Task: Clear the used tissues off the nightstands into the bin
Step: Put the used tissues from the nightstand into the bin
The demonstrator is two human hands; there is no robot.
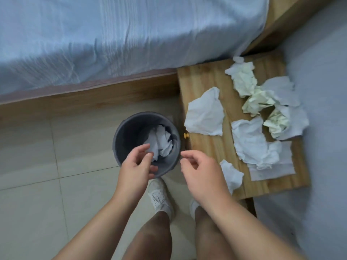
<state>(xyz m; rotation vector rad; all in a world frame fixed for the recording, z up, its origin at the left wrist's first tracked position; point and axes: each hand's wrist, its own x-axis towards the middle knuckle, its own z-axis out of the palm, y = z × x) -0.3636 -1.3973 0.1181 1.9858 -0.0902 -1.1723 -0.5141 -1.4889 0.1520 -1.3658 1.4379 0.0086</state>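
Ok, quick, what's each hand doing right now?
Left hand: open, loosely curled over the round grey plastic bin, holding nothing.
Right hand: open, loosely curled, empty.

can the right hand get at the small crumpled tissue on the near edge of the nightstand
Probably yes: the right hand hangs empty just beside that tissue, with nothing between them.

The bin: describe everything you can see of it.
The bin is a round, dark grey, plastic-looking bucket with no lid. It stands upright on the pale tiled floor, beside the nightstand and near the wooden bed frame. Crumpled white tissues lie inside. The left hand hovers over its near rim; contact cannot be told.
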